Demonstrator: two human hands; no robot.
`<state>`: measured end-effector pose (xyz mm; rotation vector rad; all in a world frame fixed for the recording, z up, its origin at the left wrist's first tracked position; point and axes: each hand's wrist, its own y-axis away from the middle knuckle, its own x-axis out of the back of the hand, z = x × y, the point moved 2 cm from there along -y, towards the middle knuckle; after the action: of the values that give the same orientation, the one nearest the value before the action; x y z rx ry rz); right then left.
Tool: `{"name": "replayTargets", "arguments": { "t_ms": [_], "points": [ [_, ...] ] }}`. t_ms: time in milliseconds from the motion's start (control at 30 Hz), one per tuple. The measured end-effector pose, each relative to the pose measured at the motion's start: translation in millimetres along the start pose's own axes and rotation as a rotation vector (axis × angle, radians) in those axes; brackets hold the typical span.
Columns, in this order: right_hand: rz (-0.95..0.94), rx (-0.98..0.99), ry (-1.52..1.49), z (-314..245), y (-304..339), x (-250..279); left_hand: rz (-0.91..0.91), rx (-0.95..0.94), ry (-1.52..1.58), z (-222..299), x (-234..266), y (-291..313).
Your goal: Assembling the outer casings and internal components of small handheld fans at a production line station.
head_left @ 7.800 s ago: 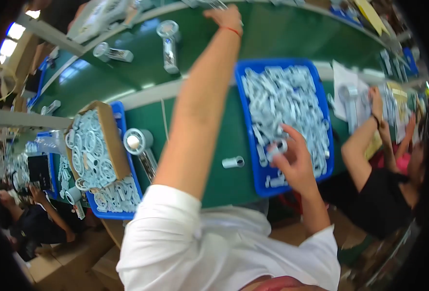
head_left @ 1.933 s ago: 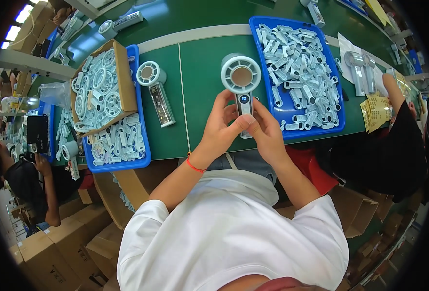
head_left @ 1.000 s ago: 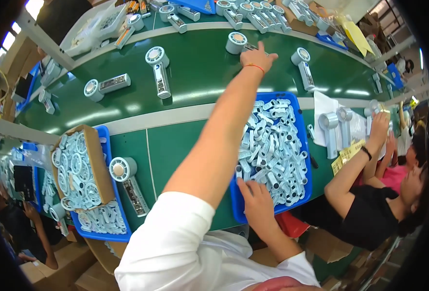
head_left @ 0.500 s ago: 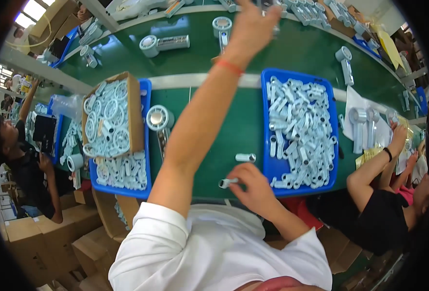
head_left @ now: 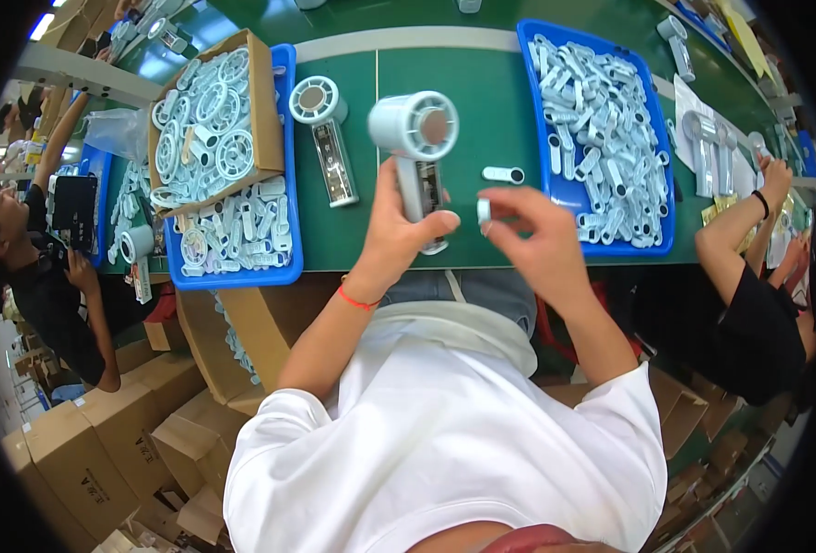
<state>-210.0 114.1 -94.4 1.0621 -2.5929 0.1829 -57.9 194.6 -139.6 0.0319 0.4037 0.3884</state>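
A light-blue handheld fan (head_left: 414, 127) stands upright over the near part of the green workbench, its round head on top. My left hand (head_left: 391, 226) is wrapped round its handle, whose open front shows metallic inner parts. Just right of the handle, my right hand (head_left: 548, 241) pinches a small light-blue plastic piece (head_left: 484, 211) between thumb and fingers, apart from the fan. A similar small piece with a dark round end (head_left: 503, 174) lies on the bench beyond that hand. Left of my left hand, another handheld fan (head_left: 317, 100) lies with its inner parts exposed.
A blue tray (head_left: 569, 192) of small pale pieces stands at right. At left, a cardboard box (head_left: 265, 120) of rings and pieces rests on another blue tray (head_left: 295, 203). Co-workers sit on both sides; a person's arm (head_left: 740, 230) is near the right tray. Cartons (head_left: 122, 433) stand below left.
My left hand has come back from the far belt and now holds a fan close to me. My right hand has lifted the small piece from the bench edge toward the fan. The view has shifted.
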Motion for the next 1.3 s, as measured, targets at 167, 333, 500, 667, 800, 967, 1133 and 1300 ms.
{"name": "replayTargets", "arguments": {
  "t_ms": [167,333,500,667,800,967,1133,1300],
  "points": [
    [0.098,-0.231,-0.433,3.4,-6.2,-2.1,-0.118,-0.060,-0.085,-24.0,-8.7,1.4],
    [0.123,-0.268,-0.371,9.7,-1.1,-5.6,-0.152,-0.134,-0.317,-18.0,-11.6,2.1],
    [0.221,-0.204,-0.209,15.5,7.1,-13.0,-0.105,-0.176,-0.499,-18.2,-16.2,4.6],
    [0.202,-0.269,-0.283,15.0,1.8,-12.2,-0.082,-0.243,-0.603,-23.0,-14.7,4.4],
    [0.153,-0.273,-0.229,19.1,-0.3,-11.2,-0.060,-0.251,-0.646,-26.7,-15.4,6.1],
    [0.104,-0.304,-0.250,20.7,-3.9,-11.0,-0.043,-0.196,-0.654,-23.9,-15.5,4.2],
    [-0.072,-0.436,-0.265,26.2,-5.1,-11.7,-0.086,-0.147,-0.671,-22.9,-8.3,5.6],
    [-0.088,-0.103,-0.600,36.1,0.8,-22.9,-0.230,0.117,-0.231,-15.1,-18.7,9.4]
  ]
}}
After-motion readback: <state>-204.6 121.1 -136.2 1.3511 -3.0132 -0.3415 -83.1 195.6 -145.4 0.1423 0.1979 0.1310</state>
